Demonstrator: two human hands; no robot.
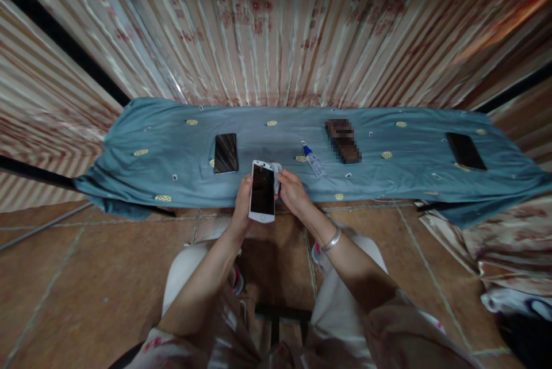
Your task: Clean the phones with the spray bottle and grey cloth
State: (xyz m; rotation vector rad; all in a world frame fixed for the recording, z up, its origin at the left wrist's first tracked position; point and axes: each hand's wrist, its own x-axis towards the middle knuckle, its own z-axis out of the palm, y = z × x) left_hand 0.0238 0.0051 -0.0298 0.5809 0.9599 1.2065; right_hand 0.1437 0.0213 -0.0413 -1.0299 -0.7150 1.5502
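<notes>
A white smartphone (262,192) with a dark screen is held upright in front of the bench, screen facing me. My left hand (244,199) grips its left edge, the fingers hidden behind it. At the phone's upper right edge, my right hand (292,189) pinches a small pale grey cloth (276,173) against the side. Just beyond my right hand lies a clear bottle (316,163) with a blue cap. A dark phone (226,153) rests to the left of my hands on the teal cloth.
The teal cloth (172,145) with yellow patterns covers a long low bench. On it are a blurred-out dark brown item (344,142) right of the bottle and another black phone (466,150) at the far right. Patterned curtains (276,30) hang behind; tiled floor (121,260) lies below.
</notes>
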